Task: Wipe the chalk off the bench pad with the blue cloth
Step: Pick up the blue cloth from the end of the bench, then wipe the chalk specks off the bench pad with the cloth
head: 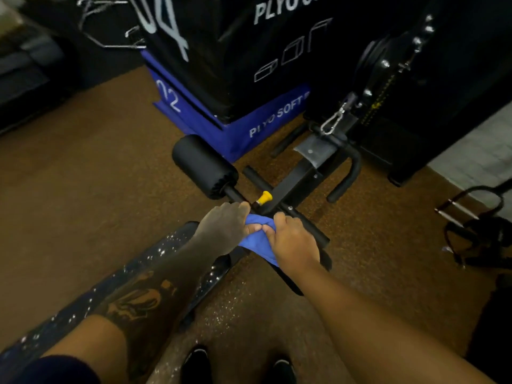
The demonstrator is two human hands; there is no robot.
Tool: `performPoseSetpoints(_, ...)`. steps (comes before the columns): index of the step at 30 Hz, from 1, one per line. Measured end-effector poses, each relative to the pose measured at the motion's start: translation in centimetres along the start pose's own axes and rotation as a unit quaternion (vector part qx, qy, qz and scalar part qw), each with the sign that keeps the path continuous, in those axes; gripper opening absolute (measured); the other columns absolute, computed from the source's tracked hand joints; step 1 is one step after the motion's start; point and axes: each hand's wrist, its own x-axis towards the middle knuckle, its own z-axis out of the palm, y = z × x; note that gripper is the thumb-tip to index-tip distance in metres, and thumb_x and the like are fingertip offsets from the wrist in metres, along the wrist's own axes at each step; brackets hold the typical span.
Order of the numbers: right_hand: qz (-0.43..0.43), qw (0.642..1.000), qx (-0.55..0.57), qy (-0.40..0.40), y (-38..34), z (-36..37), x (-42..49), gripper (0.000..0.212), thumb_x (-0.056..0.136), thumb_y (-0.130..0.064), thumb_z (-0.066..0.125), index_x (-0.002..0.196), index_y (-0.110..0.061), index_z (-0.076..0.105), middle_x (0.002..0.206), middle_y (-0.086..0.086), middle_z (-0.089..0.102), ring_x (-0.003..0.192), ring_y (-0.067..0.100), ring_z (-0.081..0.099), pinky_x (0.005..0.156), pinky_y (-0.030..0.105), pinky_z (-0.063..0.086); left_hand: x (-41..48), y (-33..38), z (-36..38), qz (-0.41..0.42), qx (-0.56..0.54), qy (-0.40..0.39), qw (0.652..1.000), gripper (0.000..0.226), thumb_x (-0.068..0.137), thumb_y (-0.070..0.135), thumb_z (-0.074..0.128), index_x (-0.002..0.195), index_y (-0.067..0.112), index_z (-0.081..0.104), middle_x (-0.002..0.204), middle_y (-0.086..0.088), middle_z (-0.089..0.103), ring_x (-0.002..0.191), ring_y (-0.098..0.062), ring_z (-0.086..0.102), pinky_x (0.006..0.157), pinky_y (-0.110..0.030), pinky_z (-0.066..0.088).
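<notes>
Two bare hands meet at the middle of the view, seen from above, both closed on a blue cloth [256, 245] bunched between them. Left hand [224, 231] looks greyish and dusty, with its fingers curled into the top of the cloth; right hand [293, 242] pinches the same fold from the other side, fingertips nearly touching the left ones. A loose corner of the cloth hangs below the right hand. The cloth sits over the far end of the bench pad [158, 253], and whether it touches the pad cannot be told. The pad is black, runs from the lower left toward the hands, and is speckled with white chalk; the tattooed left forearm lies along it. Just beyond the hands are a yellow knob [263, 197] on the black metal frame [297, 181] and a black foam roller [203, 166]. Behind those a black plyo box [249, 51] is stacked on a blue plyo box [230, 128]. A silver carabiner [331, 121] hangs at the right. Two black shoes [194, 361] stand on the brown floor [83, 189] at the bottom edge.
</notes>
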Motion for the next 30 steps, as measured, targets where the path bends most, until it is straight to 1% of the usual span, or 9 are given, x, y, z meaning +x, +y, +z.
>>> performPoseSetpoints(6, -0.142, 0.988, -0.058, 0.007, -2.6, 1.3, 2.0, 0.034, 0.103, -0.046, 0.033, 0.112, -0.017, 0.048, 0.096, 0.006, 0.059, 0.087, 0.023, 0.057, 0.062, 0.031, 0.035, -4.1, -2.8, 1.5, -0.103, -0.039, 0.022, 0.994, 0.028, 0.1, 0.053, 0.043, 0.097, 0.025, 0.042, 0.091, 0.002, 0.05, 0.079, -0.016, 0.049, 0.07, -0.035, 0.041)
performPoseSetpoints(10, -0.215, 0.973, -0.081, -0.004, -5.4, 3.0, 3.3, 0.033, 0.104, -0.044, 0.029, 0.109, -0.017, 0.047, 0.094, 0.007, 0.06, 0.087, 0.027, 0.058, 0.059, 0.035, 0.036, -6.8, -5.5, 3.3, -0.155, -0.074, 0.039, 0.984, 0.026, 0.104, 0.043, 0.034, 0.1, 0.019, 0.045, 0.1, -0.006, 0.057, 0.088, -0.026, 0.055, 0.077, -0.044, 0.045)
performPoseSetpoints(14, -0.306, 0.943, -0.129, -0.021, -7.8, 5.1, 5.4, 0.033, 0.103, -0.044, 0.036, 0.116, -0.015, 0.046, 0.099, 0.01, 0.06, 0.092, 0.03, 0.057, 0.06, 0.036, 0.031, -8.4, -7.5, 6.5, -0.24, -0.156, 0.056, 0.957, 0.022, 0.105, 0.035, 0.035, 0.107, 0.016, 0.046, 0.109, -0.01, 0.058, 0.099, -0.03, 0.058, 0.082, -0.043, 0.045)
performPoseSetpoints(18, -0.35, 0.918, -0.168, -0.086, -9.9, 7.8, 8.1, 0.043, 0.102, -0.045, 0.041, 0.132, -0.014, 0.039, 0.113, 0.012, 0.06, 0.106, 0.031, 0.055, 0.07, 0.037, 0.033, -9.9, -7.9, 10.5, -0.312, -0.242, 0.056, 0.917, 0.017, 0.103, 0.034, 0.043, 0.106, 0.019, 0.048, 0.097, -0.005, 0.061, 0.091, -0.028, 0.063, 0.082, -0.048, 0.053)
performPoseSetpoints(21, -0.379, 0.897, -0.212, -0.087, -11.2, 9.7, 9.3, 0.043, 0.101, -0.044, 0.044, 0.131, -0.014, 0.04, 0.116, 0.011, 0.061, 0.11, 0.03, 0.053, 0.084, 0.04, 0.039, -10.3, -8.0, 12.9, -0.332, -0.216, 0.076, 0.915, 0.015, 0.101, 0.036, 0.047, 0.104, 0.021, 0.046, 0.093, -0.002, 0.063, 0.086, -0.026, 0.064, 0.08, -0.046, 0.054)
performPoseSetpoints(23, -0.403, 0.885, -0.22, -0.071, -12.1, 10.8, 9.6, 0.04, 0.099, -0.043, 0.046, 0.128, -0.016, 0.043, 0.116, 0.009, 0.061, 0.111, 0.028, 0.051, 0.088, 0.041, 0.039, -10.3, -8.3, 14.0, -0.336, -0.155, 0.097, 0.924, 0.018, 0.1, 0.038, 0.05, 0.105, 0.022, 0.047, 0.094, -0.001, 0.065, 0.088, -0.023, 0.064, 0.083, -0.043, 0.051)
performPoseSetpoints(27, -0.433, 0.866, -0.249, -0.012, -13.7, 12.5, 9.6, 0.046, 0.093, -0.045, 0.058, 0.129, -0.019, 0.046, 0.116, 0.006, 0.055, 0.109, 0.026, 0.047, 0.088, 0.042, 0.04, -10.7, -8.7, 15.3, -0.35, -0.045, 0.085, 0.932, 0.038, 0.101, 0.048, 0.044, 0.128, 0.021, 0.045, 0.122, -0.002, 0.058, 0.115, -0.022, 0.053, 0.1, -0.043, 0.042)
performPoseSetpoints(28, -0.417, 0.875, -0.245, 0.007, -13.9, 12.8, 9.3, 0.051, 0.09, -0.046, 0.062, 0.131, -0.02, 0.046, 0.119, 0.007, 0.053, 0.11, 0.027, 0.047, 0.09, 0.045, 0.04, -11.0, -8.8, 15.7, -0.347, -0.031, 0.08, 0.934, 0.045, 0.101, 0.05, 0.04, 0.136, 0.02, 0.04, 0.132, -0.004, 0.054, 0.124, -0.023, 0.048, 0.105, -0.046, 0.039)
performPoseSetpoints(30, -0.336, 0.921, -0.192, 0.036, -14.3, 13.3, 7.8, 0.058, 0.087, -0.044, 0.064, 0.135, -0.017, 0.043, 0.133, 0.011, 0.047, 0.118, 0.031, 0.044, 0.097, 0.051, 0.038, -11.9, -8.8, 16.6, -0.328, -0.01, 0.072, 0.942, 0.059, 0.103, 0.052, 0.03, 0.149, 0.016, 0.029, 0.152, -0.009, 0.04, 0.142, -0.029, 0.034, 0.118, -0.051, 0.026)
